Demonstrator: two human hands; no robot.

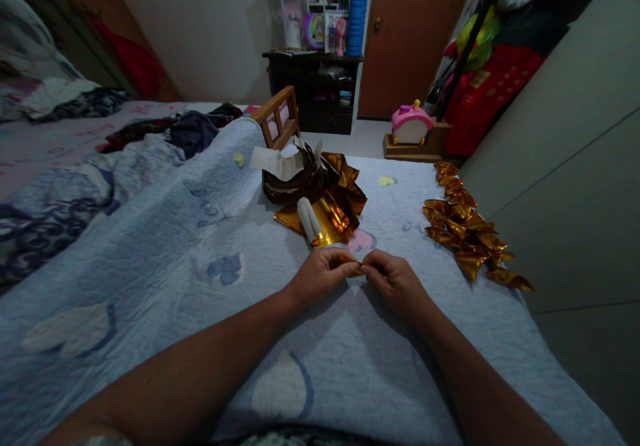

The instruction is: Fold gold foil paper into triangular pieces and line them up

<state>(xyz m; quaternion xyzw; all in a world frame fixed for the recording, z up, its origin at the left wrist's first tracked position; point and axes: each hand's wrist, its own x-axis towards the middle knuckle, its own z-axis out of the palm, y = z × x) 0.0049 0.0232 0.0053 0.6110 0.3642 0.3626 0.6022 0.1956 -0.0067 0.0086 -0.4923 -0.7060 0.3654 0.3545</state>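
Both of my hands meet at the middle of the bed over a small piece of gold foil paper [356, 271]. My left hand [323, 274] pinches one side of it between thumb and fingers. The other side is pinched by my right hand [393, 276], and the fingers hide most of the piece. Just beyond lies a stack of gold foil sheets [350, 199], with a white roll or tube-like piece [307, 219] on its near edge. To the right, several folded gold foil pieces [467, 233] lie in a heap along the bed's edge.
A pale blue quilt [190, 339] with heart shapes covers the bed. Crumpled clothes [190, 133] lie at the left. Past the bed stand a wooden bed rail [276, 121], a dark cabinet [313, 93] and a pink toy-like box [411, 126]. A pale wardrobe [570, 186] borders the right side.
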